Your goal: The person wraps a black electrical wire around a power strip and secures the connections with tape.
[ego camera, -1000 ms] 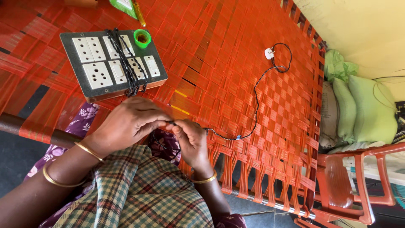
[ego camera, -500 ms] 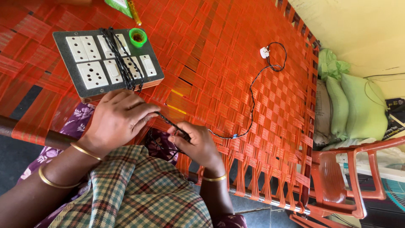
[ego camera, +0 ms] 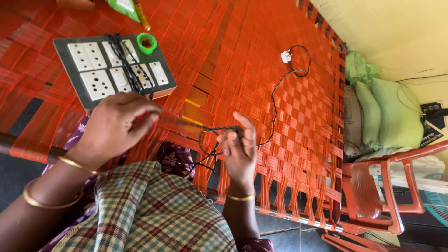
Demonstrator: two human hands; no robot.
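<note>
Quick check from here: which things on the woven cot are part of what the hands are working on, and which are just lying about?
In hand: left hand, right hand, black wire, white plug, switchboard.
Lying about: green tape roll, screwdriver, green sacks, red chair.

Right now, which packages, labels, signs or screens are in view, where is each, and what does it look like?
Green packet: top edge of the woven orange cot, above the switchboard; flat, green with a white patch, cut off by the frame.
Green sacks: on the floor at the right, beside the cot; bulging, pale green, with a grey sack next to them.
Dark label: far right, behind the sacks; small, black with light print.
No screens or signs.
</note>
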